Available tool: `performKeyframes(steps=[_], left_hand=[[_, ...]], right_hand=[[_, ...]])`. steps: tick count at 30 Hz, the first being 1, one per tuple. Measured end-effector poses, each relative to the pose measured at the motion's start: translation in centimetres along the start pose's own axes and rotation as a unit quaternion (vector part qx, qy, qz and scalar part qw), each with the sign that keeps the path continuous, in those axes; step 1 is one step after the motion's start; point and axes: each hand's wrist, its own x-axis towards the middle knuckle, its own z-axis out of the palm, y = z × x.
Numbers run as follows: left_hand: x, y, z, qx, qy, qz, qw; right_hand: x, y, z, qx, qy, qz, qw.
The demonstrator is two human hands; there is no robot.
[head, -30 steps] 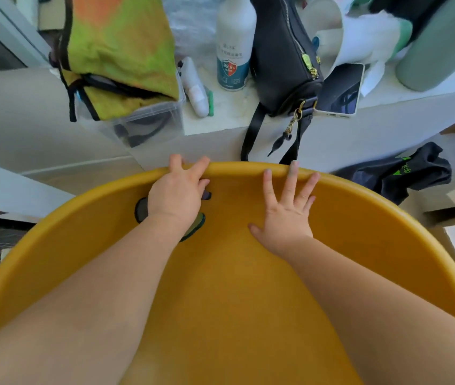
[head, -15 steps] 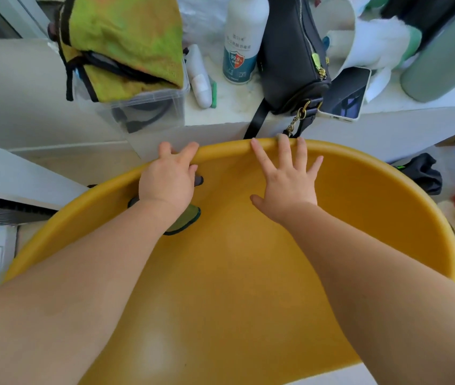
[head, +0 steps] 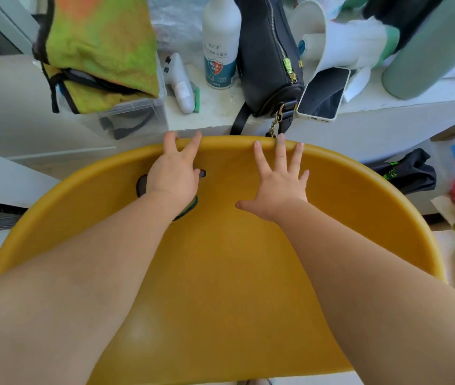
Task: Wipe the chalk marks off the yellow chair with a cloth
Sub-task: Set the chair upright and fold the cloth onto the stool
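Observation:
The yellow chair (head: 248,273) fills the lower view, its curved back rim at the far side. My left hand (head: 175,176) presses a dark, green-edged cloth (head: 140,186) flat against the chair back, with its fingertips reaching the rim. Most of the cloth is hidden under the palm and wrist. My right hand (head: 279,190) lies flat on the chair back to the right, fingers spread, holding nothing, its middle fingertip at the rim. I see no chalk marks on the bare yellow surface.
Behind the chair runs a white ledge (head: 215,118) with a clear box and green-orange towel (head: 101,45), a spray bottle (head: 220,51), a black bag (head: 268,59) and a phone (head: 322,94). A black garment (head: 409,173) lies at the right.
My view has shifted over the chair. Both hands stay on the chair back near the rim, and the cloth remains under my left palm.

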Motion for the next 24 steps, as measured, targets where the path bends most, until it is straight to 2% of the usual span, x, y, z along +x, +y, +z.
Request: performKeyframes(steps=[3,7,9,11,14,19,21,24], left_hand=[[-2.8,1.3,-1.2,-0.068,0.044,0.029,0.996],[-7.8,4.2,-3.7,-0.152,0.035,0.108,0.982],[-10.5,6.1,-5.7,-0.167,0.016,0.141,0.976],[-13.4,8.2,-7.7,-0.185,0.003,0.174,0.967],[-17.7,11.7,-11.0,-0.232,-0.012,0.187,0.955],[-24.1,17.2,-16.4,-0.317,-0.065,0.147,0.935],[-26.3,19.1,-18.1,-0.359,-0.091,0.106,0.923],[-28.5,20.6,-19.7,-0.394,-0.101,0.061,0.911]], right_hand=[[-2.1,0.4,-1.0,0.04,-0.014,-0.038,0.998],[-8.6,1.1,-1.2,0.184,-0.044,-0.111,0.976],[-12.1,1.6,-2.2,0.277,-0.054,-0.114,0.952],[-15.2,2.4,-4.1,0.373,-0.064,-0.081,0.922],[-19.5,4.2,-7.2,0.511,-0.095,-0.049,0.853],[-25.5,7.8,-12.2,0.599,-0.085,-0.046,0.795],[-28.2,9.4,-14.1,0.596,-0.089,-0.052,0.796],[-31.5,11.9,-15.3,0.557,-0.057,-0.032,0.828]])
